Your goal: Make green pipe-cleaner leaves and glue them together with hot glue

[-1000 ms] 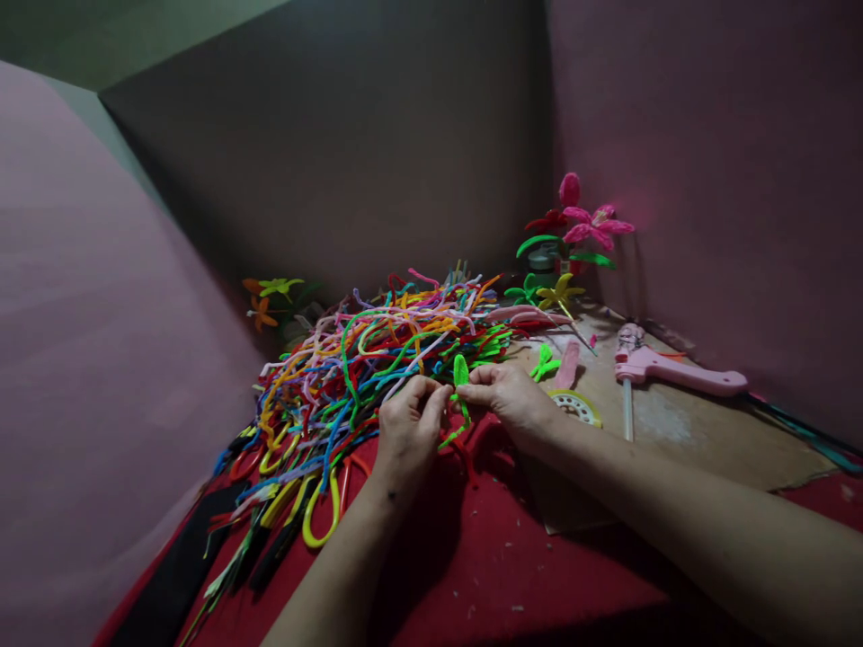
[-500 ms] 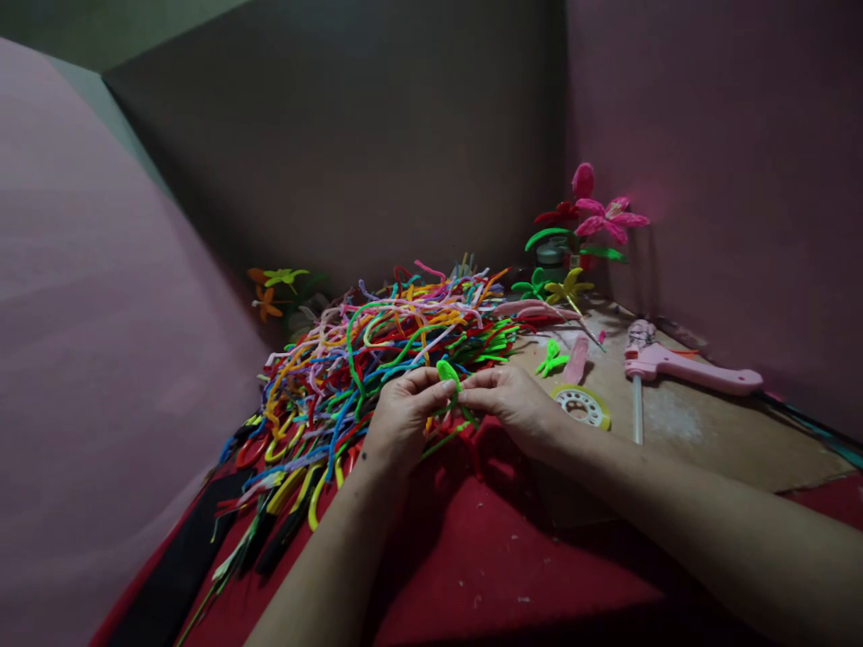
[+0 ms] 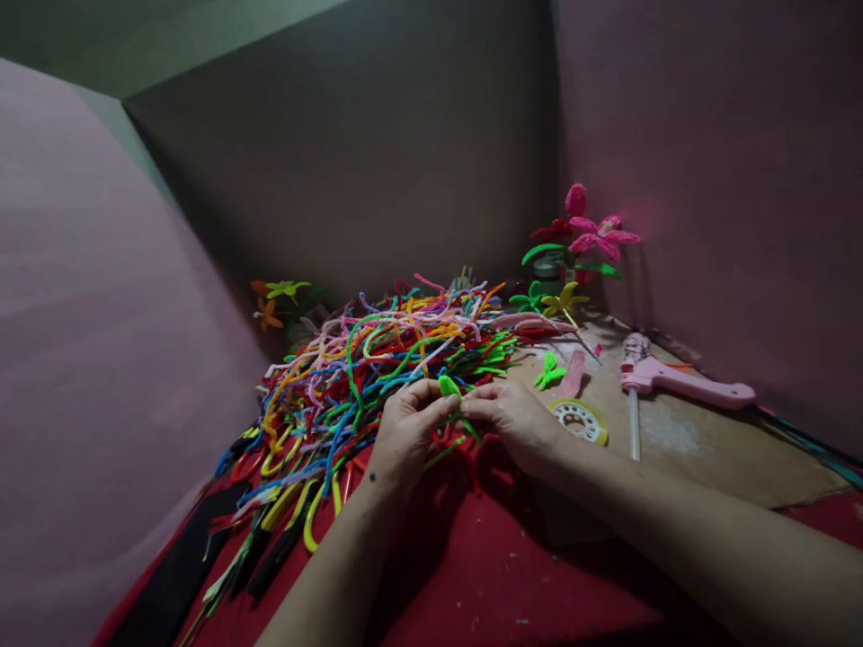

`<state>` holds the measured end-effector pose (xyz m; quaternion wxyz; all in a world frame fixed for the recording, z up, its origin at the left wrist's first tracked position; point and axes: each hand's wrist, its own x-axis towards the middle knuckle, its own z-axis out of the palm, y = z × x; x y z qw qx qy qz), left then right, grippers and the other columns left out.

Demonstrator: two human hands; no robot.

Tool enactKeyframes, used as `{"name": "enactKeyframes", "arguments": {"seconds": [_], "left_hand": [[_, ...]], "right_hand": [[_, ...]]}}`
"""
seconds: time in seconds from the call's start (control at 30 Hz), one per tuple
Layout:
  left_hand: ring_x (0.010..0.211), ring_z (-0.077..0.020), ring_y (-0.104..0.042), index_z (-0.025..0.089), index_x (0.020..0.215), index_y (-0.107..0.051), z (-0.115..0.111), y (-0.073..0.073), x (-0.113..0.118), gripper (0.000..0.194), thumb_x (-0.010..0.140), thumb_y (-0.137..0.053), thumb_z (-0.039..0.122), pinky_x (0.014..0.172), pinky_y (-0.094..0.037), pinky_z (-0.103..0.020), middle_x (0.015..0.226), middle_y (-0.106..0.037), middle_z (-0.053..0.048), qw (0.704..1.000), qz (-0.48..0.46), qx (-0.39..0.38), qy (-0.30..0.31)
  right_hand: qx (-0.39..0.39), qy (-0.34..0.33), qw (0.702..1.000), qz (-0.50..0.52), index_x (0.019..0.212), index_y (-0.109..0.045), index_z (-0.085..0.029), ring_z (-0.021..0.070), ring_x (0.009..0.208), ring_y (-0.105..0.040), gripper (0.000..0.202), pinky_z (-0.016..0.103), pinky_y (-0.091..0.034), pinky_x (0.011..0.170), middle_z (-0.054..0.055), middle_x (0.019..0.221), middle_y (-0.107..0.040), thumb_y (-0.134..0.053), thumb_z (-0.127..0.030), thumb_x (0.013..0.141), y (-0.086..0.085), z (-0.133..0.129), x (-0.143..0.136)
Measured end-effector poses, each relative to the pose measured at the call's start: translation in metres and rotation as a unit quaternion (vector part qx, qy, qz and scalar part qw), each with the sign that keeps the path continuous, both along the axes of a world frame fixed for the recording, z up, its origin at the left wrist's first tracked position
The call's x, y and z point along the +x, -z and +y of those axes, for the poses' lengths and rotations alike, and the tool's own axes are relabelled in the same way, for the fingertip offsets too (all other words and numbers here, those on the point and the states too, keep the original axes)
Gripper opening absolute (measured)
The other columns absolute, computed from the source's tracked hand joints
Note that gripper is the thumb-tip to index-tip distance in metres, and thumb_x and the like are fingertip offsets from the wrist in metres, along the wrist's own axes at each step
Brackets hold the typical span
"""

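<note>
A bright green pipe cleaner (image 3: 449, 387), bent into a small leaf-like loop, stands up between my two hands. My left hand (image 3: 411, 427) pinches it from the left between thumb and forefinger. From the right, my right hand (image 3: 509, 418) grips it with the fingertips close to the left thumb. A green tail hangs down below the fingers. Just behind the hands lies a big heap of many-coloured pipe cleaners (image 3: 378, 359). A green pipe-cleaner piece (image 3: 550, 370) and a pink one (image 3: 573, 375) rest to the right, beyond my right hand.
A roll of tape (image 3: 578, 421) and a pink glue gun (image 3: 688, 382) lie on a brown board (image 3: 728, 458) at the right. Pipe-cleaner flowers (image 3: 603, 237) stand at the back right. Yellow-and-black pliers (image 3: 289, 521) lie at the left on the red cloth (image 3: 485, 575).
The camera view has tilted up slightly, so everything sits lower. Both hands still hold the green pipe cleaner, with only slight finger movement.
</note>
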<state>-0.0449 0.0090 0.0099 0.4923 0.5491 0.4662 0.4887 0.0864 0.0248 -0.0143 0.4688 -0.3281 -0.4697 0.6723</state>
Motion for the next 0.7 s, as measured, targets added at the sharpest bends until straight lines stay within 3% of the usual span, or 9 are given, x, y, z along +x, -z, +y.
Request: {"name": "enactKeyframes", "arguments": {"seconds": [0.23, 0.47, 0.7], "left_hand": [[0.051, -0.0067, -0.048, 0.013, 0.07, -0.06, 0.0004, 0.0051, 0.0004, 0.015, 0.067, -0.066, 0.027, 0.051, -0.039, -0.019, 0.06, -0.056, 0.002, 0.999, 0.026, 0.026, -0.024], [0.05, -0.008, -0.052, 0.012, 0.069, -0.059, -0.001, -0.0009, -0.001, 0.017, 0.067, -0.067, 0.027, 0.049, -0.043, -0.02, 0.06, -0.057, 0.001, 0.997, -0.064, -0.042, 0.016], [0.052, -0.0075, -0.053, 0.012, 0.07, -0.06, -0.0018, -0.0019, 0.0009, 0.02, 0.06, -0.072, 0.026, 0.05, -0.044, -0.019, 0.063, -0.058, 0.001, 0.993, -0.089, -0.07, 0.004]], "right_hand": [[-0.01, 0.042, 0.999, -0.028, 0.05, -0.06, -0.013, 0.0064, 0.041, -0.037, 0.008, 0.022, -0.025, 0.044, -0.002, 0.042, -0.051, -0.059, -0.016, 0.058, -0.0054, -0.0033, 0.0012], [-0.026, -0.036, 0.998, 0.044, 0.047, -0.059, -0.012, 0.0058, 0.04, -0.04, 0.008, 0.022, -0.029, 0.045, -0.002, 0.042, -0.053, -0.061, -0.013, 0.055, -0.008, -0.0046, 0.0027], [-0.12, -0.037, 0.989, 0.083, 0.048, -0.06, -0.012, 0.012, 0.046, -0.054, 0.004, 0.025, -0.041, 0.051, 0.001, 0.044, -0.058, -0.063, -0.011, 0.047, -0.008, -0.0037, 0.0001]]}}
